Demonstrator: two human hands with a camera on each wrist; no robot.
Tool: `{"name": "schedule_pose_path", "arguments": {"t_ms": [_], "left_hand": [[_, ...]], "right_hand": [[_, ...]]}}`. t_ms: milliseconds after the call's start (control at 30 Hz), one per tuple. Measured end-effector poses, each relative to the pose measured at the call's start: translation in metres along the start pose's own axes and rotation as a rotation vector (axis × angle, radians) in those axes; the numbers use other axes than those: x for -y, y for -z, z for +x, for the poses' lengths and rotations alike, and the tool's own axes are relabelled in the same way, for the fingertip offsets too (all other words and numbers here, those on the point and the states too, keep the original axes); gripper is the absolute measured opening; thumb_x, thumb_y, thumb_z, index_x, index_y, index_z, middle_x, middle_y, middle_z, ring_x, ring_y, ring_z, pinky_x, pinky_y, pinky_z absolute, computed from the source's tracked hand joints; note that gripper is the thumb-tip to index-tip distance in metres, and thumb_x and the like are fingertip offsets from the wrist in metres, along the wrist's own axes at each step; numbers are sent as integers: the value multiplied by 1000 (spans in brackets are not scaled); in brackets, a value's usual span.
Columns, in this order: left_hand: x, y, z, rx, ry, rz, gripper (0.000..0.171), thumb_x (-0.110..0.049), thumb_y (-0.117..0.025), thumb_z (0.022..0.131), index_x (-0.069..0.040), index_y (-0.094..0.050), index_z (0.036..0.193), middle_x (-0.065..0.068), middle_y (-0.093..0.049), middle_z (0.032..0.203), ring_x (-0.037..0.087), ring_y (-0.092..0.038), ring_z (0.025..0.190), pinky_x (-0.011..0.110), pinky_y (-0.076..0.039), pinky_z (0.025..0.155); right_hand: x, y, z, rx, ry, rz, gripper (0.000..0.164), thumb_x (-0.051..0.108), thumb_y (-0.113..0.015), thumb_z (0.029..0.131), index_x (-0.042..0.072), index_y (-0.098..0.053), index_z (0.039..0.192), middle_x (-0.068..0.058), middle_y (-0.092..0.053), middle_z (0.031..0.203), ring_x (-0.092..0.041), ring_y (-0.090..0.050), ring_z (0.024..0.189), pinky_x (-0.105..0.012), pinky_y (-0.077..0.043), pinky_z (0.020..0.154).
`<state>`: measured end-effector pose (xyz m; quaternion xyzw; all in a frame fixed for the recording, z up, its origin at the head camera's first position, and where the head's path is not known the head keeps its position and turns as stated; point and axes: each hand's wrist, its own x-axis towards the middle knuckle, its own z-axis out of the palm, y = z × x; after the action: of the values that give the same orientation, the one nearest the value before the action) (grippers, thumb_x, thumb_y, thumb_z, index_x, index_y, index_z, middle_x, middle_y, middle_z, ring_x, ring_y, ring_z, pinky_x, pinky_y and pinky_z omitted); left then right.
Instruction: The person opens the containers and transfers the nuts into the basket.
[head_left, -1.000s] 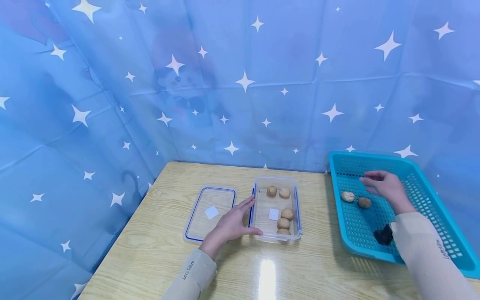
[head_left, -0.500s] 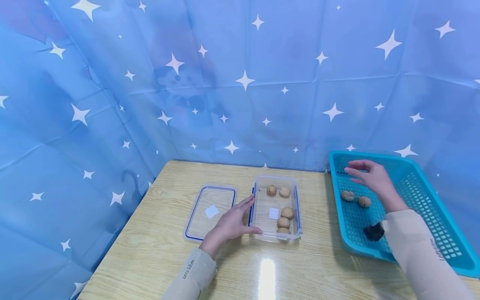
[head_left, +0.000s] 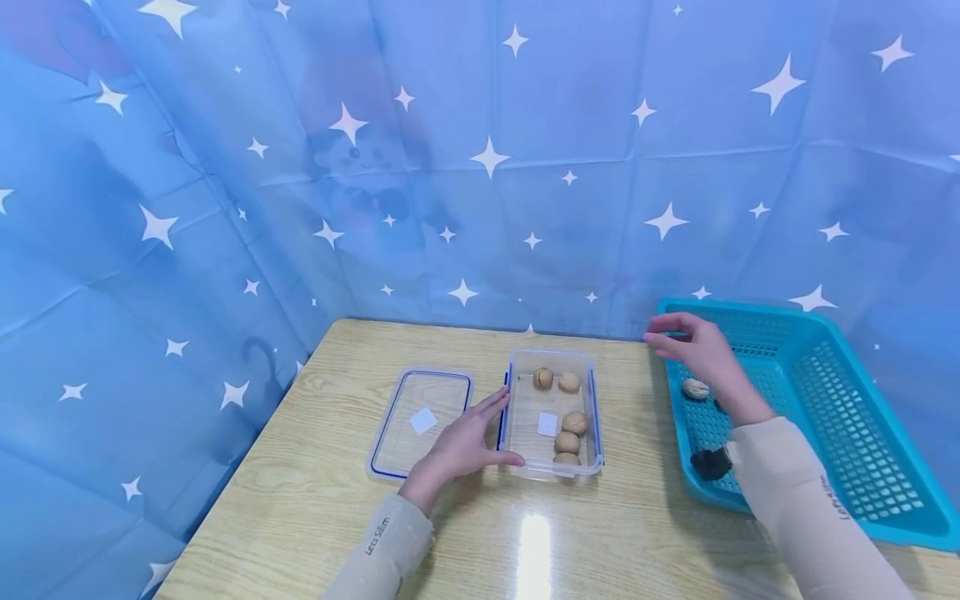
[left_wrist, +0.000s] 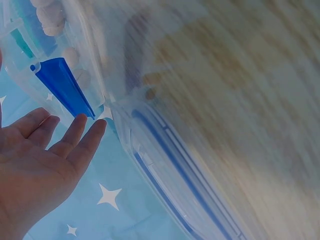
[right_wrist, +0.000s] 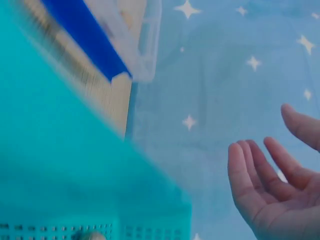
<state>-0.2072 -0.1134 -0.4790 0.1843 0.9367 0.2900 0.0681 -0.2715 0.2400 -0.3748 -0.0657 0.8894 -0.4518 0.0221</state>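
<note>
A clear plastic container (head_left: 528, 408) with blue side latches holds several walnuts (head_left: 575, 422) and a small white square. My left hand (head_left: 463, 446) rests at its left side, fingers extended and thumb by the near left corner. In the left wrist view, the fingertips lie beside a blue latch (left_wrist: 65, 85). Over the left rim of a turquoise basket (head_left: 795, 400) hovers my right hand (head_left: 697, 346). Its fingers are loosely bent, the thumb apart; the right wrist view shows nothing in the palm. One walnut (head_left: 695, 388) lies in the basket, another mostly hidden behind the right wrist.
Left of the container, a clear lid (head_left: 442, 392) with a blue seal and white square lies flat on the wooden table (head_left: 285, 500). A blue star-patterned curtain (head_left: 480, 208) hangs behind and to the left.
My right hand has moved left across the basket to its left rim, its wrist now covering most of one walnut. My left hand and the container have stayed still.
</note>
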Motion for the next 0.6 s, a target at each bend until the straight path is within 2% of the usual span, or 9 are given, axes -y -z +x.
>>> {"name": "schedule_pose_path", "arguments": {"t_ms": [67,167,433,600], "left_hand": [[0,0,0,-1,-1,1,104,-59,-79,75,-18,-31,158,-5,-21,168,30,-32,150,51,-39,118],[0,0,0,-1,-2,5,104,-59,-79,75,-18,-31,158,-5,-21,168,30,-31,151,50,-38,118],[-1,1,0,0,-2,19,104,-59,-78,76,-17,-30,158,-5,-21,168,30,-32,150,51,-38,118],[-1,1,0,1,-5,31,103,-60,-78,76,-17,-31,158,-5,-21,168,30,-32,150,50,-39,118]], "right_hand": [[5,-7,1,12,17,9,62,44,-55,101,3,-46,145,-25,-50,144,-42,-51,127,-57,-50,103],[12,-17,2,28,41,15,59,42,-56,101,2,-47,144,-26,-50,144,-43,-49,130,-59,-47,104],[26,-51,6,69,60,31,52,33,-59,101,0,-50,140,-26,-52,142,-43,-52,130,-56,-49,105],[27,-74,10,86,52,78,50,25,-61,100,-2,-49,140,-27,-52,143,-43,-51,132,-55,-47,108]]}}
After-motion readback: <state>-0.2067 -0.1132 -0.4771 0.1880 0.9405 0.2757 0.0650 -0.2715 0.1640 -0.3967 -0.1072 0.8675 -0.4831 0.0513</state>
